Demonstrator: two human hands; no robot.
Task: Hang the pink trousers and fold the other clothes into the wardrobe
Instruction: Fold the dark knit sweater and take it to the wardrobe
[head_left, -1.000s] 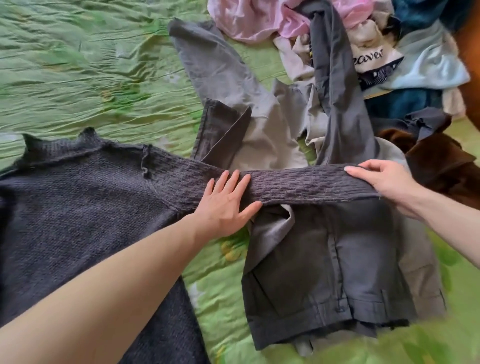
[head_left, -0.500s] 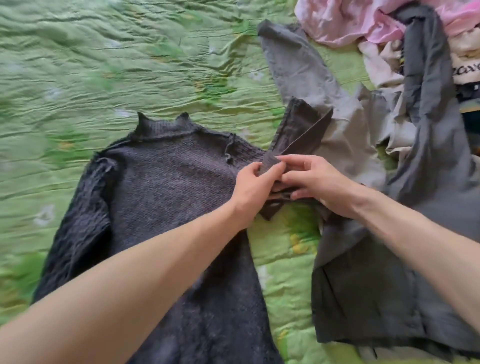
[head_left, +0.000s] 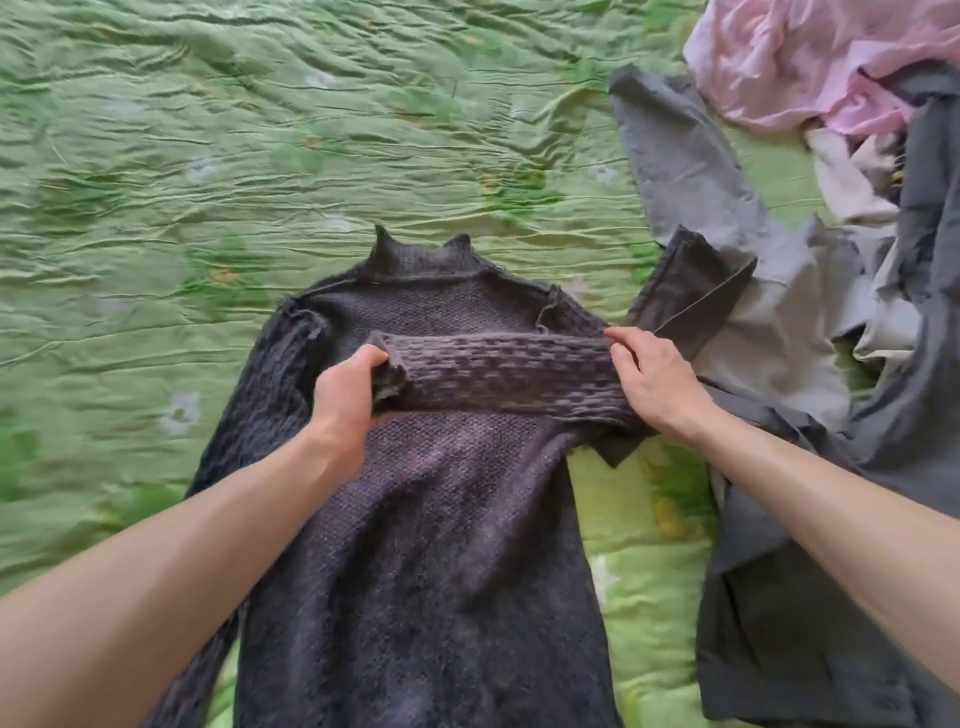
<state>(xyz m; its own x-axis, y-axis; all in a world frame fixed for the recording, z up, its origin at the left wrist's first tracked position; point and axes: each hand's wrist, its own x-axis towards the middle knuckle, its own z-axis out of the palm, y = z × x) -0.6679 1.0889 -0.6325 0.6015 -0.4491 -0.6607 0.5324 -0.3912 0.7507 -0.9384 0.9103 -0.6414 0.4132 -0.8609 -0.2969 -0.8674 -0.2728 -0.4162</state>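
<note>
At frame centre, on the green quilted bed (head_left: 260, 156), the dark purple knitted sweater's (head_left: 441, 519) sleeve (head_left: 498, 371) is pinched by the left hand (head_left: 345, 395) and pressed flat by the right hand (head_left: 657, 382); if released unevenly, it could spring open.

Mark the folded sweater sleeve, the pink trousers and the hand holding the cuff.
sweater sleeve (head_left: 498, 374): head view, middle of the sleeve laid across the chest.
pink trousers (head_left: 789, 57): head view, crumpled fabric at top right.
left hand (head_left: 348, 395): head view, back of the hand gripping the cuff.
</note>
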